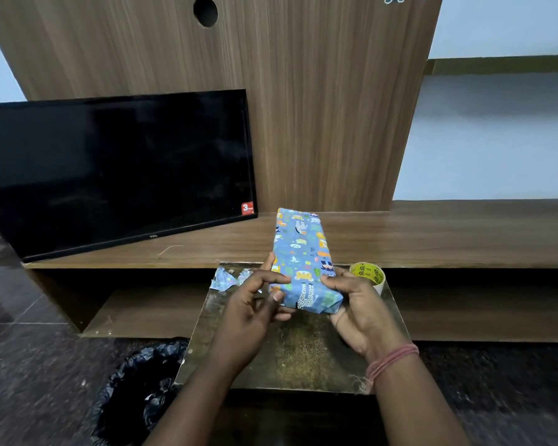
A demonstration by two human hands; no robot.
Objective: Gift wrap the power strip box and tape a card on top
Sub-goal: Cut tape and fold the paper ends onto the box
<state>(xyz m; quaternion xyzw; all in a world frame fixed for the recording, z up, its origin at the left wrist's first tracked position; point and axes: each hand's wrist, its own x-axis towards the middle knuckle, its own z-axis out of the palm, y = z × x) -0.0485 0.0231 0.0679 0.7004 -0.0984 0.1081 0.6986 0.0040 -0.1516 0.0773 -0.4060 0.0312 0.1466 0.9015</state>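
- near desk [290,358] bare, open for a hand
- tape roll [368,275] blocks far right corner
- paper scraps [227,278] far left
- TV [116,175] on shelf [432,236] behind

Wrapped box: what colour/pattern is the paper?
Blue paper with small multicoloured cartoon animal prints on the wrapped box; head view, the only one, shows it clearly.

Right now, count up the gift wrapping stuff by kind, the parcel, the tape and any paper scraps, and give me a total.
Wrapped box: 1, held by the left hand and right hand
Tape roll: 1
Wrapping paper scraps: 1 crumpled cluster
Card: 0 in view
Total: 3
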